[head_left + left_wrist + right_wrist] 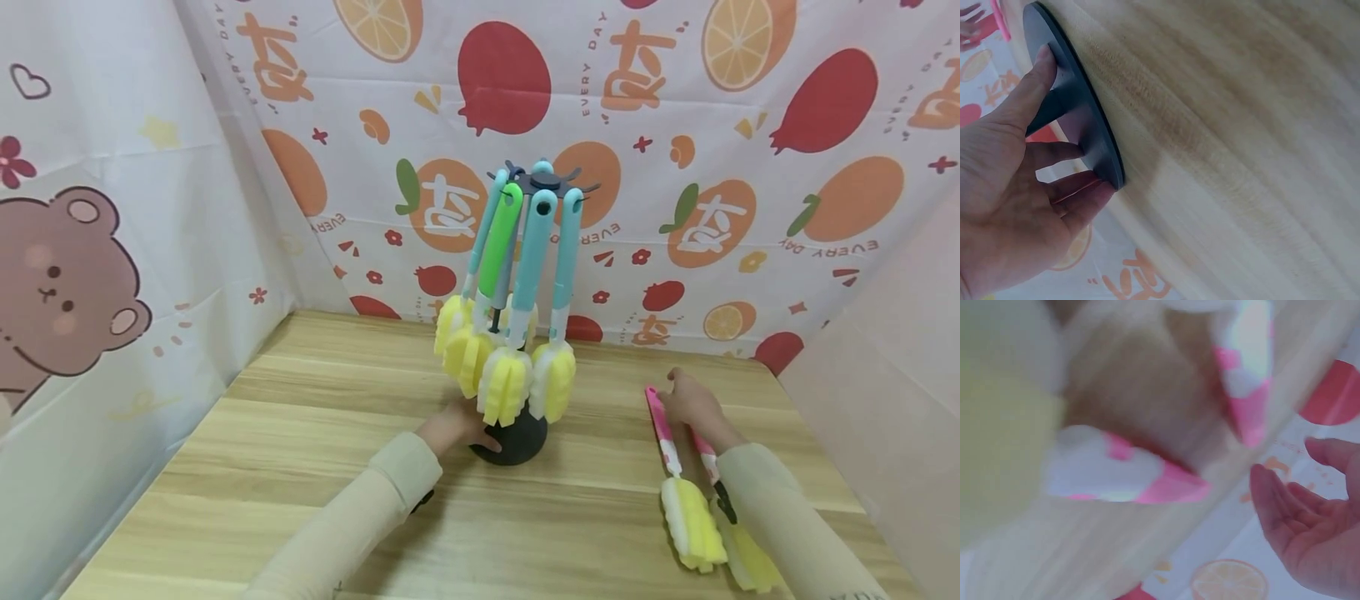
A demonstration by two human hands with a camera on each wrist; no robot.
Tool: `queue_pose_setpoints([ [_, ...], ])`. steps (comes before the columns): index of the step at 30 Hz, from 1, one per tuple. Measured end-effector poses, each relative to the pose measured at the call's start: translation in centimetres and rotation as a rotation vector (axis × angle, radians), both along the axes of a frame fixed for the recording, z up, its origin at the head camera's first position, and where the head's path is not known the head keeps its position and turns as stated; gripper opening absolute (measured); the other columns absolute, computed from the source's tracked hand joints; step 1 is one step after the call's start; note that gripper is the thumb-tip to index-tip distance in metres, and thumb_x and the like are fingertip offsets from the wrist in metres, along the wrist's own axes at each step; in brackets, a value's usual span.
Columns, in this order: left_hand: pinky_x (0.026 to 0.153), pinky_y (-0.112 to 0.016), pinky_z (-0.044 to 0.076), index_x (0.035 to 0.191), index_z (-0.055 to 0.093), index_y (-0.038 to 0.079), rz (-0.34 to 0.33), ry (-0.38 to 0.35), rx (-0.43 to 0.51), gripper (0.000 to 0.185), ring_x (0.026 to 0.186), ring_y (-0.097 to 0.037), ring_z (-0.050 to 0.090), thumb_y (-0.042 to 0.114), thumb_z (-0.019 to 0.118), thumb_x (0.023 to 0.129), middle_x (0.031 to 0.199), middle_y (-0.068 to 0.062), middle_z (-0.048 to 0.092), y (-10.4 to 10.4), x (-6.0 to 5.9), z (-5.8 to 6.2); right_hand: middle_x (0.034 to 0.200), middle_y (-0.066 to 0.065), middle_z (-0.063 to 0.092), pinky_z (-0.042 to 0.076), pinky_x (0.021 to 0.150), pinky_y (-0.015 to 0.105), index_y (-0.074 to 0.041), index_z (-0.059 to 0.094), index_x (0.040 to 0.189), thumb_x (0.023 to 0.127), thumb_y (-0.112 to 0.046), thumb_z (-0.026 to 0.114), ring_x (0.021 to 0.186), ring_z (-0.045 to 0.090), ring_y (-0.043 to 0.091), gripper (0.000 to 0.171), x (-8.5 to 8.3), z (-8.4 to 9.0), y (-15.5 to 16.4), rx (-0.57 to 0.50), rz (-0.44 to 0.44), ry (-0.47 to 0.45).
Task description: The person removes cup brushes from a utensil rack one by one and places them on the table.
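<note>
A black stand (545, 181) with hooks at its top carries several sponge bottle brushes (504, 385), most with blue handles and one with a green handle, yellow-and-white heads hanging down. My left hand (456, 427) presses on the stand's round black base (1099, 134); the left wrist view has the thumb on its upper face and fingertips at the rim. On the right, my right hand (693, 406), fingers spread, hovers by the handle ends of two pink-handled brushes. One pink-handled brush (690, 525) lies in the open; the other pink-handled brush (708, 458) is partly hidden under my forearm.
The wooden table (315, 400) meets a fruit-printed cloth (337, 217) along its back edge. A bear-printed cloth (67, 283) hangs on the left, and a pale cloth (885, 375) borders the right side.
</note>
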State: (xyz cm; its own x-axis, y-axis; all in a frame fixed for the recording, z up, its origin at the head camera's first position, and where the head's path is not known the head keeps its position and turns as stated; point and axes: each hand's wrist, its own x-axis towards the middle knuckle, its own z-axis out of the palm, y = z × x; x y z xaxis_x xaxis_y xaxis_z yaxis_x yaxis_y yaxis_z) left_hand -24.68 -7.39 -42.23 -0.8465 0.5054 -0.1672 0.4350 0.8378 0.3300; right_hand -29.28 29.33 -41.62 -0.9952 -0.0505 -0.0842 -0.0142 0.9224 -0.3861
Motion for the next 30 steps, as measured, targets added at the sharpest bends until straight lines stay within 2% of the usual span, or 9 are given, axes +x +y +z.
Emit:
queue_pose_setpoints([
  [4, 0.097, -0.034, 0.034, 0.131, 0.045, 0.006, 0.006, -0.005, 0.002, 0.073, 0.12, -0.025, 0.041, 0.03, 0.08, 0.071, 0.13, -0.01, 0.044, 0.1, 0.1, 0.1, 0.097, 0.028, 0.057, 0.048, 0.063, 0.044, 0.012, 0.042, 0.119, 0.09, -0.012, 0.052, 0.078, 0.058, 0.034, 0.04, 0.1, 2.1, -1.0, -0.089, 0.021, 0.229],
  [7, 0.097, -0.035, 0.034, 0.13, 0.046, 0.006, 0.023, -0.017, 0.0, 0.073, 0.12, -0.026, 0.04, 0.031, 0.08, 0.071, 0.13, -0.01, 0.044, 0.2, 0.0, 0.0, 0.096, 0.024, 0.057, 0.048, 0.059, 0.041, 0.009, 0.046, 0.118, 0.09, -0.01, 0.052, 0.078, 0.058, 0.033, 0.035, 0.1, 4.5, -2.5, -0.188, 0.028, 0.402],
  [11, 0.097, -0.035, 0.034, 0.131, 0.045, 0.006, 0.045, -0.035, 0.019, 0.074, 0.12, -0.026, 0.04, 0.03, 0.081, 0.07, 0.131, -0.011, 0.044, 0.2, -0.1, 0.0, 0.096, 0.018, 0.058, 0.048, 0.061, 0.039, 0.004, 0.047, 0.12, 0.092, -0.015, 0.054, 0.084, 0.057, 0.03, 0.035, 0.8, 8.5, -5.2, -0.309, 0.026, 0.565],
  [14, 0.097, -0.035, 0.034, 0.131, 0.044, 0.006, 0.04, -0.036, 0.018, 0.075, 0.12, -0.026, 0.04, 0.029, 0.08, 0.071, 0.131, -0.011, 0.044, 0.2, -0.1, 0.0, 0.101, 0.013, 0.058, 0.047, 0.068, 0.036, -0.001, 0.047, 0.123, 0.092, -0.02, 0.056, 0.088, 0.057, 0.025, 0.038, 1.8, 11.4, -7.6, -0.379, 0.037, 0.66],
  [19, 0.098, -0.035, 0.033, 0.132, 0.043, 0.006, 0.01, -0.013, 0.007, 0.074, 0.121, -0.026, 0.039, 0.029, 0.08, 0.072, 0.132, -0.011, 0.042, 0.1, -0.1, 0.1, 0.107, 0.007, 0.057, 0.045, 0.075, 0.025, -0.006, 0.047, 0.126, 0.092, -0.021, 0.058, 0.093, 0.056, 0.019, 0.039, 4.4, 15.1, -11.8, -0.551, 0.138, 0.81],
  [22, 0.097, -0.035, 0.033, 0.132, 0.043, 0.006, -0.005, 0.0, -0.009, 0.074, 0.12, -0.026, 0.04, 0.029, 0.079, 0.072, 0.132, -0.011, 0.042, 0.1, 0.0, 0.3, 0.107, 0.006, 0.059, 0.046, 0.075, 0.021, -0.007, 0.048, 0.128, 0.09, -0.015, 0.06, 0.092, 0.058, 0.016, 0.04, 5.7, 16.3, -14.1, -0.63, 0.223, 0.927],
  [24, 0.096, -0.034, 0.035, 0.131, 0.044, 0.006, -0.019, 0.01, -0.036, 0.072, 0.117, -0.024, 0.042, 0.03, 0.078, 0.073, 0.13, -0.011, 0.043, 0.1, 0.1, 0.4, 0.109, 0.006, 0.059, 0.048, 0.076, 0.023, -0.007, 0.047, 0.129, 0.089, -0.011, 0.061, 0.092, 0.059, 0.016, 0.043, 6.5, 16.6, -15.4, -0.668, 0.282, 0.992],
  [28, 0.091, -0.031, 0.039, 0.129, 0.046, 0.006, -0.04, 0.025, -0.084, 0.067, 0.11, -0.022, 0.047, 0.032, 0.077, 0.075, 0.126, -0.011, 0.046, 0.2, 0.2, 0.6, 0.116, 0.004, 0.056, 0.05, 0.078, 0.033, -0.01, 0.045, 0.134, 0.086, -0.004, 0.064, 0.097, 0.059, 0.017, 0.052, 7.3, 16.7, -17.3, -0.686, 0.363, 1.05],
  [30, 0.092, -0.031, 0.038, 0.128, 0.046, 0.006, -0.038, 0.024, -0.079, 0.067, 0.111, -0.022, 0.046, 0.031, 0.077, 0.075, 0.127, -0.011, 0.045, 0.2, 0.3, 0.6, 0.119, 0.006, 0.055, 0.05, 0.078, 0.036, -0.009, 0.044, 0.135, 0.083, -0.002, 0.066, 0.097, 0.059, 0.018, 0.056, 7.4, 16.5, -18.0, -0.676, 0.393, 1.072],
])
